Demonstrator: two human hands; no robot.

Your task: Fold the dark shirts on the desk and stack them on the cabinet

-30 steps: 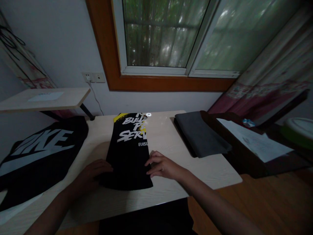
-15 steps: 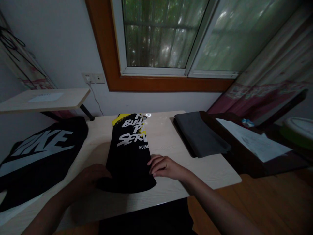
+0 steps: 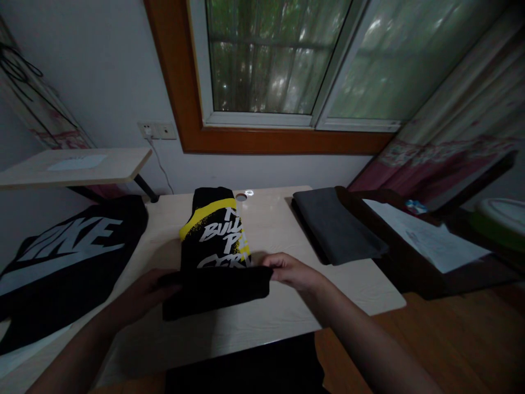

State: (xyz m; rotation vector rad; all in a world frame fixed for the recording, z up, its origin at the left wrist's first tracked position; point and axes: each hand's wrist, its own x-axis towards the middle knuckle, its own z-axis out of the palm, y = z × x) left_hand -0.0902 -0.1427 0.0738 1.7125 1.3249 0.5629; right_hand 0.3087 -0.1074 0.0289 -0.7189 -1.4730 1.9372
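Lifted now, near hem of black printed cotton shirt (image 3: 215,257), pinched by left hand (image 3: 141,295) and right hand (image 3: 293,272), half-folded, upper part still flat on pale wooden table (image 3: 353,290).

Bare table either side of my hands.
Open wood between the shirt (image 3: 215,257) and the grey cloth (image 3: 336,227); the Nike shirt (image 3: 65,262) crowds my left.
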